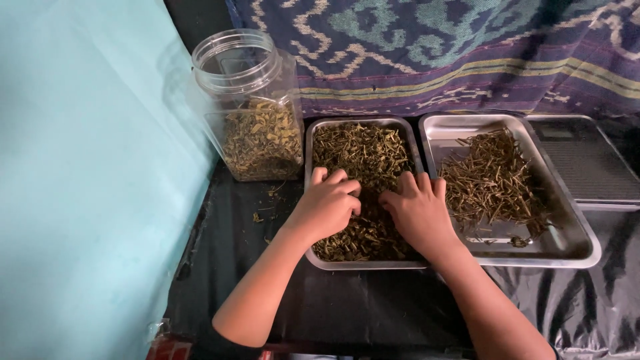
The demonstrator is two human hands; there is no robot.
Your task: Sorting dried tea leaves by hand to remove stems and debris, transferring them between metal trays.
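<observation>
On the black sheet, I see left hand (325, 203) and right hand (415, 212) curled, fingers down, in the dried leaves (363, 157) filling the near tray (373, 264); pick lightly, stems belonging with the stems (490, 177) alongside, jar (253, 110) left.

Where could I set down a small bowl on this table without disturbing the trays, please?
Bare black sheet lies in front of both trays, between the forearms, and left of the leaf tray below the jar. The back row is crowded: jar, both trays and scale stand close together.
</observation>
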